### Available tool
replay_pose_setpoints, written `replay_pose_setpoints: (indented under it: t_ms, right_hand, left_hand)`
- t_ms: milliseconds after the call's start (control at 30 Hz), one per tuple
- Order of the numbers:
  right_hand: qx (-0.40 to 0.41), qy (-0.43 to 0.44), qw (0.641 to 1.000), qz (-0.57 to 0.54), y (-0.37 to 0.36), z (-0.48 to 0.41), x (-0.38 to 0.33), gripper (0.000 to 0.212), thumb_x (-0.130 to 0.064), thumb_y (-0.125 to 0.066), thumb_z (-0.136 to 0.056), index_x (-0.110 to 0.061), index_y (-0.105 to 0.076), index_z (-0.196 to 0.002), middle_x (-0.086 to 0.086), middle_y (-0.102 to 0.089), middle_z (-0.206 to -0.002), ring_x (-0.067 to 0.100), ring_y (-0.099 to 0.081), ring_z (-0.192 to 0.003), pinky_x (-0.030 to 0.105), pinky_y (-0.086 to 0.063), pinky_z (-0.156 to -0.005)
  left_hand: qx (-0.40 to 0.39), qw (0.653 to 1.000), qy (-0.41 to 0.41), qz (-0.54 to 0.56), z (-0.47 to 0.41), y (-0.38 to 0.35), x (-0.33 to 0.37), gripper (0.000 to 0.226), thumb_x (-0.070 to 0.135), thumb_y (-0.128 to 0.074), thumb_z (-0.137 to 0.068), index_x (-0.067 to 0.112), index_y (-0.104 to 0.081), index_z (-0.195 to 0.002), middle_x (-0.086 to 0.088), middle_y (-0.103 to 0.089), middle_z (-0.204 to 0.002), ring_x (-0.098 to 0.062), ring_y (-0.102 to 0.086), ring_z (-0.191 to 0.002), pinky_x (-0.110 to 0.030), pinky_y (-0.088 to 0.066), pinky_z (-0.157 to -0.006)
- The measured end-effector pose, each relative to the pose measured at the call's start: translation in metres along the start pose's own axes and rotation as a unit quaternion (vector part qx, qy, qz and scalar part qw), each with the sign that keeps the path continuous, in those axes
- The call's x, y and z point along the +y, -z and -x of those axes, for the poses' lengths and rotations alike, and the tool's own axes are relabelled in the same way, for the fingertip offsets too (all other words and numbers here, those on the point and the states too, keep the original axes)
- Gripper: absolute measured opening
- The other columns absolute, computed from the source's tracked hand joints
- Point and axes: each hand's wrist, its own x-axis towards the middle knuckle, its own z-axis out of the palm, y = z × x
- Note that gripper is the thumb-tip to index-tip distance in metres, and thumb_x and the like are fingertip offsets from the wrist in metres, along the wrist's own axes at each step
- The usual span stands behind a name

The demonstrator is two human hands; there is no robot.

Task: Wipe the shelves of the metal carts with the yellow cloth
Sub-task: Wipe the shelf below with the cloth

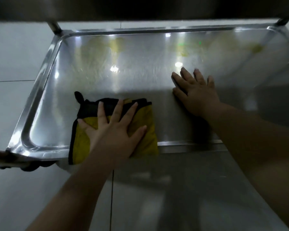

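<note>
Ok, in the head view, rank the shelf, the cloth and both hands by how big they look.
1. shelf
2. cloth
3. left hand and right hand: the left looks slightly larger, but it is nearer the camera, so unranked.

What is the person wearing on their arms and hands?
Nothing that shows. The left hand and the right hand are bare: no gloves, rings or watch. No sleeves reach into the picture either.

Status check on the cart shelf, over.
Left hand flat, pressing yellow cloth. Right hand flat on bare shelf. Cloth at near edge, overhanging the rim. Nothing visible blocking the wipe.
</note>
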Motion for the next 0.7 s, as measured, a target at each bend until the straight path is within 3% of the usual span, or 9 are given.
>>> replay_pose_setpoints:
  t_ms: [200, 333, 500, 700]
  right_hand:
    - [0.002, 0.000, 1.000, 0.009, 0.000, -0.004, 0.003, 0.056, -0.058, -0.018, -0.101, -0.044, -0.005, -0.154, -0.009, 0.000, -0.165, 0.028, 0.002, -0.151, 0.059, -0.001, -0.116]
    - [-0.001, 0.001, 1.000, 0.011, 0.000, -0.004, 0.002, 0.056, -0.058, -0.017, -0.101, -0.045, -0.004, -0.154, -0.009, 0.000, -0.165, 0.028, 0.002, -0.151, 0.059, -0.002, -0.116]
    - [0.000, 0.000, 1.000, 0.020, 0.001, -0.003, 0.002, 0.057, -0.059, -0.017, -0.100, -0.046, -0.004, -0.154, -0.009, -0.001, -0.165, 0.028, 0.000, -0.151, 0.060, -0.004, -0.116]
    - [-0.017, -0.007, 1.000, 0.019, 0.004, -0.002, -0.001, 0.057, -0.059, -0.018, -0.100, -0.046, -0.003, -0.154, -0.009, 0.001, -0.165, 0.025, 0.004, -0.151, 0.060, 0.000, -0.117]
  left_hand:
    - [0.003, 0.999, -0.041, 0.022, -0.113, 0.027, 0.014, 0.070, 0.084, -0.017, -0.085, 0.059, 0.001, -0.148, 0.016, 0.006, -0.164, -0.035, 0.015, -0.149, -0.082, 0.008, -0.100]
    - [-0.015, 0.999, -0.011, 0.040, -0.155, 0.043, 0.016, 0.070, 0.082, -0.023, -0.087, 0.057, -0.003, -0.150, 0.012, 0.004, -0.165, -0.036, 0.014, -0.149, -0.083, 0.008, -0.100]
    - [0.013, 0.998, -0.058, 0.023, -0.117, 0.029, -0.003, 0.070, 0.083, -0.018, -0.085, 0.057, -0.003, -0.149, 0.015, 0.001, -0.164, -0.032, 0.011, -0.150, -0.078, 0.007, -0.105]
    - [0.015, 0.997, -0.074, -0.018, -0.025, 0.005, -0.049, 0.076, 0.090, 0.002, -0.074, 0.062, 0.013, -0.144, 0.019, 0.011, -0.163, -0.026, 0.016, -0.150, -0.073, 0.010, -0.109]
